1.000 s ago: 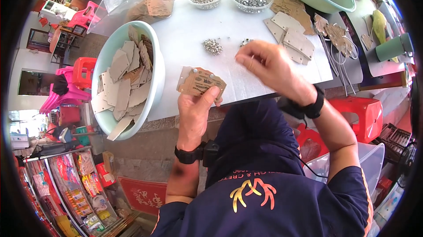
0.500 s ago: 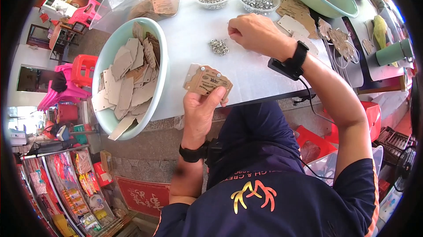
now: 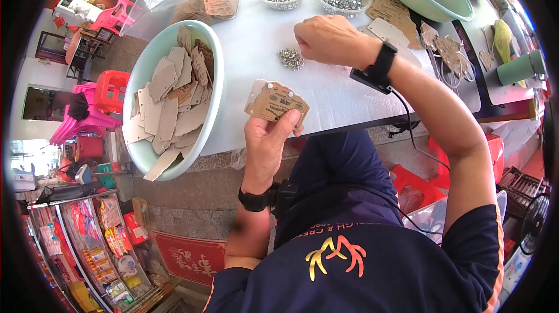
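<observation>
My left hand [image 3: 265, 144] pinches a brown printed cardboard piece [image 3: 279, 103] by its lower right corner, thumb on top. Two small round metal fasteners show near its upper edge, and a paler layer sticks out at its left. Over the white tabletop [image 3: 244, 60], my right hand [image 3: 335, 39] is closed, back of the hand up. Its fingertips are hidden, so whatever they may hold cannot be seen. Just left of and below it lies a small pile of silvery metal fasteners [image 3: 290, 59].
Left of my hands stands a pale green basin [image 3: 216, 80] heaped with cardboard pieces. Two clear bowls [image 3: 322, 4] of small metal parts sit at the back. Flat cardboard pieces [image 3: 391, 32], another green basin [image 3: 460, 9] and a green cup [image 3: 518, 68] are at the right.
My right hand has shifted slightly left and away from me, above the pile. The cardboard piece in my left hand has tilted a little, with its right side lower.
</observation>
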`<state>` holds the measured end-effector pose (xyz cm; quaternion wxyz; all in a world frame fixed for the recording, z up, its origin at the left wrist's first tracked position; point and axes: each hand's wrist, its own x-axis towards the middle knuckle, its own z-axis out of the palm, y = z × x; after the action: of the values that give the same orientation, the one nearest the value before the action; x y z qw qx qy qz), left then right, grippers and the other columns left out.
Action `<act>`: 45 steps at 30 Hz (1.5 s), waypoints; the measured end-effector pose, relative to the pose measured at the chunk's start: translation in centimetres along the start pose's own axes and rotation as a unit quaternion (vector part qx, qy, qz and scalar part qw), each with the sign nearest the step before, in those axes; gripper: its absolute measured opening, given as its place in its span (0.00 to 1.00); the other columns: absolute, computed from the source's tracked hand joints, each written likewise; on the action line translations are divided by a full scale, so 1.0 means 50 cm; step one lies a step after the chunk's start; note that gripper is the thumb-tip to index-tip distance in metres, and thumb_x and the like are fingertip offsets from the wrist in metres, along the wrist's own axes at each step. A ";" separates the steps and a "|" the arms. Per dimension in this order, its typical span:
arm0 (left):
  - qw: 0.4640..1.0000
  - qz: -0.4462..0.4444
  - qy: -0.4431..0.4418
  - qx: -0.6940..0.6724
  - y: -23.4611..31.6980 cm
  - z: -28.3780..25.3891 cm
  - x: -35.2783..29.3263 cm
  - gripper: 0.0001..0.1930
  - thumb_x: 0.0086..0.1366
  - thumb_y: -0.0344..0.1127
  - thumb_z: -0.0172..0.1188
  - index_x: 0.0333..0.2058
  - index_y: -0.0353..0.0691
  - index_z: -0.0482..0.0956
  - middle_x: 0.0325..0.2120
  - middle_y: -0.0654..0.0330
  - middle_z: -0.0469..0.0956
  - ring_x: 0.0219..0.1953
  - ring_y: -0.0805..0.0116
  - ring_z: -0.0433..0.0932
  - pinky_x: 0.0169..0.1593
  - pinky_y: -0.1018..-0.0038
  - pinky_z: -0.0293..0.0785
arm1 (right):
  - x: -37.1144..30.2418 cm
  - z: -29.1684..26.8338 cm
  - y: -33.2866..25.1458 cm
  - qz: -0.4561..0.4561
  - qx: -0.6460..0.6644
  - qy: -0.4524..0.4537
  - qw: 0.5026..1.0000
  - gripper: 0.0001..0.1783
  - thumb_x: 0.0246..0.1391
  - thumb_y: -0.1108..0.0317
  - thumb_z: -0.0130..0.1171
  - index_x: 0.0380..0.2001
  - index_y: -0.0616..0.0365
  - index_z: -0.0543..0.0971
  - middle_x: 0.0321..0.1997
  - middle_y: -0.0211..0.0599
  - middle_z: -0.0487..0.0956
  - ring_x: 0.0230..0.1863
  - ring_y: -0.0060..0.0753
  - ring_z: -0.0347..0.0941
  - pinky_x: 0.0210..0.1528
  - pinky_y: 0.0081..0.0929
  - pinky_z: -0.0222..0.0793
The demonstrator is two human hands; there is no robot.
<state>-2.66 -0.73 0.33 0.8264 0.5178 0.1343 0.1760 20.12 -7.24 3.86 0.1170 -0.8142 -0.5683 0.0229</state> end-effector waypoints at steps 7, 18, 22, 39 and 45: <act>1.000 0.004 0.031 -0.002 -0.002 0.009 -0.001 0.17 0.64 0.29 0.59 0.51 0.38 0.70 0.36 0.63 0.75 0.34 0.74 0.72 0.36 0.74 0.69 | -0.128 -0.088 0.004 0.080 0.380 0.079 0.918 0.07 0.55 0.69 0.59 0.33 0.62 0.77 0.24 0.23 0.73 0.25 0.12 0.68 0.27 0.16 0.66; 0.999 0.018 -0.008 -0.050 0.013 0.066 0.025 0.16 0.65 0.29 0.58 0.51 0.40 0.71 0.35 0.63 0.76 0.31 0.74 0.72 0.34 0.75 0.68 | -0.260 -0.009 -0.060 0.133 0.649 0.070 0.746 0.08 0.57 0.71 0.59 0.38 0.64 0.79 0.28 0.25 0.77 0.25 0.12 0.71 0.29 0.14 0.70; 0.999 0.018 -0.001 -0.042 0.021 0.091 0.024 0.11 0.65 0.31 0.60 0.45 0.37 0.75 0.33 0.63 0.79 0.31 0.75 0.74 0.34 0.77 0.68 | -0.262 0.002 -0.105 0.145 0.727 0.065 0.668 0.09 0.58 0.69 0.60 0.39 0.63 0.79 0.28 0.25 0.77 0.26 0.12 0.71 0.29 0.13 0.69; 0.998 0.014 -0.035 -0.048 0.009 0.084 0.028 0.15 0.65 0.31 0.58 0.51 0.43 0.73 0.39 0.66 0.77 0.37 0.77 0.73 0.37 0.76 0.67 | -0.248 0.028 -0.107 0.089 0.780 0.107 0.611 0.18 0.58 0.71 0.60 0.51 0.61 0.72 0.34 0.26 0.76 0.30 0.12 0.70 0.30 0.13 0.66; 0.999 0.007 -0.022 -0.040 0.011 0.085 0.028 0.15 0.65 0.31 0.58 0.51 0.43 0.72 0.39 0.66 0.77 0.37 0.78 0.73 0.37 0.76 0.67 | -0.242 0.031 -0.107 0.050 0.725 0.134 0.673 0.24 0.58 0.73 0.58 0.57 0.60 0.67 0.36 0.26 0.75 0.33 0.13 0.71 0.31 0.13 0.66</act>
<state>0.23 -3.34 2.57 0.8480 0.4889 0.1051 0.1752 10.68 -16.51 2.36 0.7447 -0.4949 -0.3092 0.3240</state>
